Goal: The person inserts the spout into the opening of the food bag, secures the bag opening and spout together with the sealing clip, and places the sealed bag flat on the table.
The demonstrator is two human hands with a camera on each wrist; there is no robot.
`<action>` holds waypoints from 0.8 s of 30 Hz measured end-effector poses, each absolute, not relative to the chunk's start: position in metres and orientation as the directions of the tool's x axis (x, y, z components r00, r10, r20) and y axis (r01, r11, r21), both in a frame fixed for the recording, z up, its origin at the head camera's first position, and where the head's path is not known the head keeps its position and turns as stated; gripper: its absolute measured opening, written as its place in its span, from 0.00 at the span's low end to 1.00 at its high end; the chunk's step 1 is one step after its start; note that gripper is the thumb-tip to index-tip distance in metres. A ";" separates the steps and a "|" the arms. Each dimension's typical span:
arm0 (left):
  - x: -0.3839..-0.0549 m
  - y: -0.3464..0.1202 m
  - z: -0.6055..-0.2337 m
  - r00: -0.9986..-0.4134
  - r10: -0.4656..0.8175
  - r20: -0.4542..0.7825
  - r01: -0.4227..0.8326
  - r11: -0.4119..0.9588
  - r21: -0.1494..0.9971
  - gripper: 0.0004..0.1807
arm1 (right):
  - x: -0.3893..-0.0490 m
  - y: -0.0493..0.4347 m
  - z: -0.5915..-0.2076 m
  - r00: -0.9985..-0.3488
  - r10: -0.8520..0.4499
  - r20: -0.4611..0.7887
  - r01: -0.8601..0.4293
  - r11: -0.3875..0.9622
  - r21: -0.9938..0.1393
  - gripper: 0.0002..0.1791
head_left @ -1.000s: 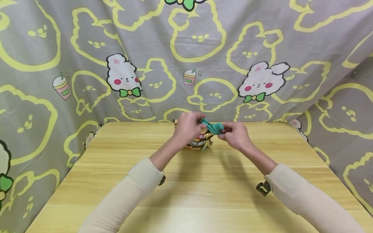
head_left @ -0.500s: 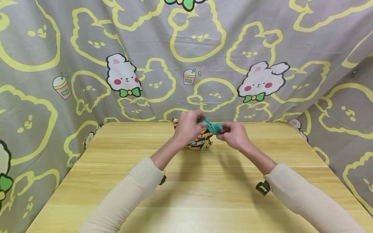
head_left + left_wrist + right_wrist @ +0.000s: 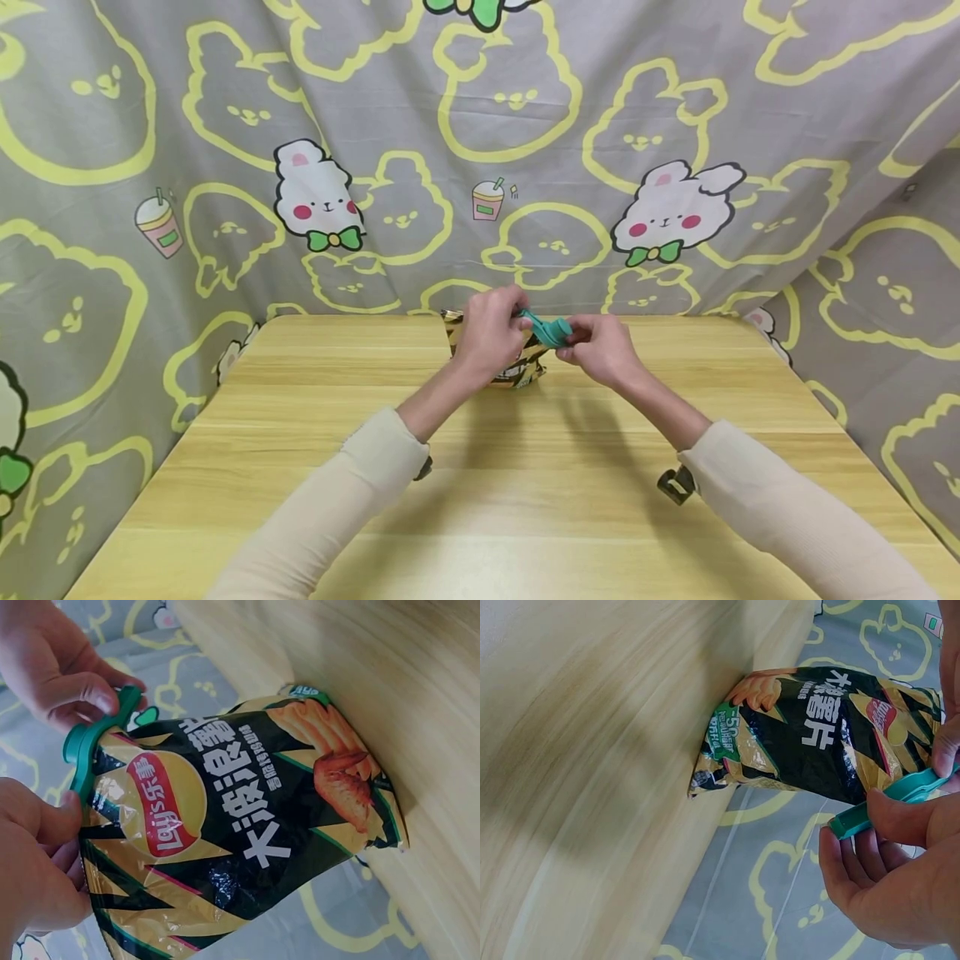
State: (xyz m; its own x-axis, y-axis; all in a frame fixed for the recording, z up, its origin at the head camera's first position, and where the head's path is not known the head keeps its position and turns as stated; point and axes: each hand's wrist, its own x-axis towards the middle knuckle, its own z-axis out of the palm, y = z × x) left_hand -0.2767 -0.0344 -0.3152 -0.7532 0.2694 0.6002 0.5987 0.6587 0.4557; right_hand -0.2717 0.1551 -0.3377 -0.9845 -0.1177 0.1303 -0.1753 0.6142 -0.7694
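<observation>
A black-and-gold bag of potato chips stands upright near the table's far edge. Across part of its top edge lies a teal-green bag clip with a round cap-like knob. My left hand grips the bag's top, its thumb at one end of the clip, and covers much of the bag in the head view. With thumb and fingers, my right hand pinches the clip's other end, beyond the bag's corner. In the left wrist view the left fingers are partly behind the bag.
The wooden table reaches from the person to a grey patterned curtain just behind the bag. Cream sleeves cover both forearms, and a black wrist mount shows by the right cuff.
My left hand and forearm have shifted slightly to the right, covering more of the bag's front. The right hand keeps hold of the clip and has hardly moved.
</observation>
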 end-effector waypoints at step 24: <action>-0.276 -0.037 -0.317 -0.714 0.277 0.643 0.626 0.664 0.408 0.08 | -0.272 0.130 -0.329 -0.985 -0.048 0.164 -0.160 0.602 -0.782 0.16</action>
